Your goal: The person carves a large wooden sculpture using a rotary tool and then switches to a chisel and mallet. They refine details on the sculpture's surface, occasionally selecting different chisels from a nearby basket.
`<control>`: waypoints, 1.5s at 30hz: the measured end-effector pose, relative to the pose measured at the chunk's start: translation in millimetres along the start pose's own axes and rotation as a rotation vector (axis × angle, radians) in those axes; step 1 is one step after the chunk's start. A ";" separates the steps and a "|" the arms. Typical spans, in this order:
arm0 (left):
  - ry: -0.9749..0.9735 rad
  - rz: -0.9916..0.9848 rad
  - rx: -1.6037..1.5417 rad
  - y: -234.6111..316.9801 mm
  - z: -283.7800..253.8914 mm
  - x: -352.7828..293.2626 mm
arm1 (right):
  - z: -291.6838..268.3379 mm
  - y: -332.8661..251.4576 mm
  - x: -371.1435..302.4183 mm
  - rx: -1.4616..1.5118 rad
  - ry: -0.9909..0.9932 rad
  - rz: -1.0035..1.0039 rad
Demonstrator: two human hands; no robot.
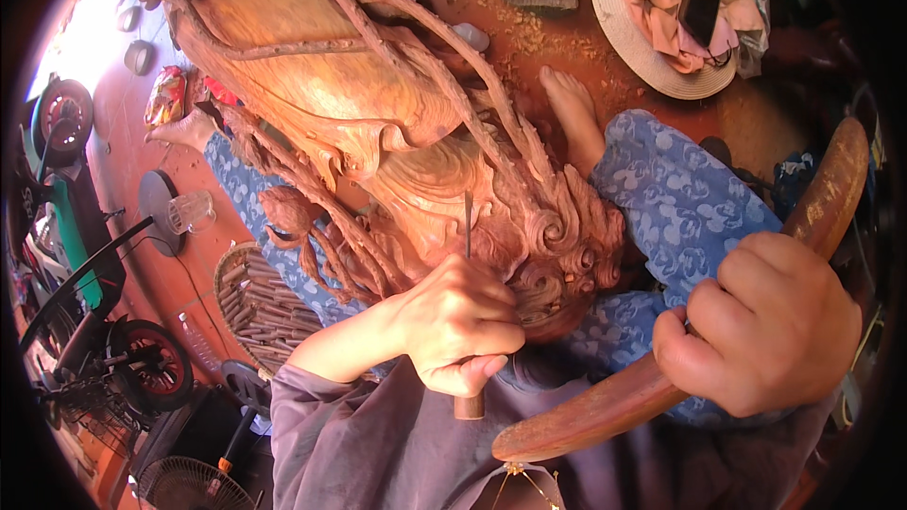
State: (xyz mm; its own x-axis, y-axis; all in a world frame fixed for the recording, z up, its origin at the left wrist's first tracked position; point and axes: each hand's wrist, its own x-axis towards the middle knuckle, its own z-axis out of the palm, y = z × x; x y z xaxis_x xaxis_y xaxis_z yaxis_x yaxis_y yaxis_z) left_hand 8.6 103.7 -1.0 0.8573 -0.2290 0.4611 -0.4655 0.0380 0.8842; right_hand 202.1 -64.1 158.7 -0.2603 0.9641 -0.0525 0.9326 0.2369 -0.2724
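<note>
Wooden carving (425,175), left hand (461,329) gripping chisel (470,408), illegible packet (166,97)

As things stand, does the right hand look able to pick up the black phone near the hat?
Probably not: the right hand is closed around the curved wooden bar, although nothing seems to cover the phone itself.

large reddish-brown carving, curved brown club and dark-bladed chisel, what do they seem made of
Large reddish-brown carving: wood, smooth, softly shiny; streaky grain shows.
Curved brown club in the right hand: probably wood, worn, with pale scuffs.
Dark-bladed chisel in the left hand: blade likely metal, dull and slim; brown handle end perhaps wood, by colour.
</note>
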 end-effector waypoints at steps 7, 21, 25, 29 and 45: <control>0.024 -0.004 0.036 -0.6 0.6 1.3 | -1.7 -9.2 2.3 -0.047 0.031 -0.014; 0.064 -0.034 0.126 -1.5 9.4 7.0 | 13.1 10.1 -8.8 -0.127 0.242 -0.115; 0.081 -0.036 0.162 -4.4 11.4 8.2 | 11.6 17.0 -12.9 -0.085 0.226 -0.157; 0.127 -0.075 0.183 -4.1 14.8 8.1 | 18.8 21.9 -12.9 -0.076 0.286 -0.150; 0.198 0.011 0.388 0.7 25.8 18.7 | 16.8 39.2 -27.5 -0.144 0.288 -0.183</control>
State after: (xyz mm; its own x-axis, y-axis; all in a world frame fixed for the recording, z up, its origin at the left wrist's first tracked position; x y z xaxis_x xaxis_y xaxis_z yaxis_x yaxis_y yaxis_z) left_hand 18.6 74.3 6.3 0.8596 -0.0384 0.5095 -0.4910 -0.3377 0.8030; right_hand 241.6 -83.3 133.3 -0.3635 0.8937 0.2630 0.9082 0.4028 -0.1134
